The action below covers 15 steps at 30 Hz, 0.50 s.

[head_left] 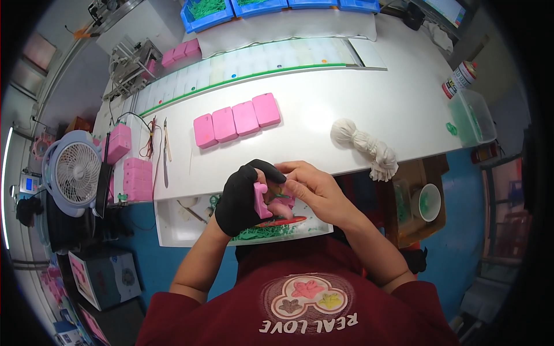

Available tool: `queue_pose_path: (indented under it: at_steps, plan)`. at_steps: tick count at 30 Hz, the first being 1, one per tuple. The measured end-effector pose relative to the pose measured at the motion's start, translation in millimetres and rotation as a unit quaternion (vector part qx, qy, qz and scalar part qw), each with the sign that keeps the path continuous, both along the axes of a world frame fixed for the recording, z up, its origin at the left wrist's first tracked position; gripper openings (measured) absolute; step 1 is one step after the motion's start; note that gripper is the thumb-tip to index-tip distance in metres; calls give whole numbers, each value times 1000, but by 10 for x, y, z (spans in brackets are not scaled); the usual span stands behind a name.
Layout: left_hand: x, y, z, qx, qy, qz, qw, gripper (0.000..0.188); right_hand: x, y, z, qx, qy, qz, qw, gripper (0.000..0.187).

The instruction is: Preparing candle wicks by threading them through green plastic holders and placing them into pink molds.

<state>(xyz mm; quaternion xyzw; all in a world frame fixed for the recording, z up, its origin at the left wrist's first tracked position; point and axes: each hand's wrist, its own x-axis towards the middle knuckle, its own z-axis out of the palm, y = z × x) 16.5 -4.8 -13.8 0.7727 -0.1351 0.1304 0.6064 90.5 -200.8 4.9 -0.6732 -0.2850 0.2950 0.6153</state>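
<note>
Pale lettering [308,327] across the dark red shirt [248,297], smaller print on the red-and-white can [460,79].

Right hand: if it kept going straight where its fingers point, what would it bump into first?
Most likely the gloved left hand; the right hand points straight at it. The pink block is close too, and depth is hard to judge here.

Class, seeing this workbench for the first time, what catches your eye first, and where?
Four pink blocks sit in a row on the white table, left of centre. Below them, the gloved left hand holds a pink piece over the open drawer, right hand close beside it. A bundled white cloth lies to the right.
</note>
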Motion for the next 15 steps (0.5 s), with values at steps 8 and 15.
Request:
queue_pose_path:
  at_steps: [8,15]
  plan:
    - [-17,-7,202,-467,254,-167,831,98,69,14,-52,70,-177,-19,981,16]
    - [40,27,54,-384,265,-129,875,99,-62,115,-164,124,43,-146,980,15]
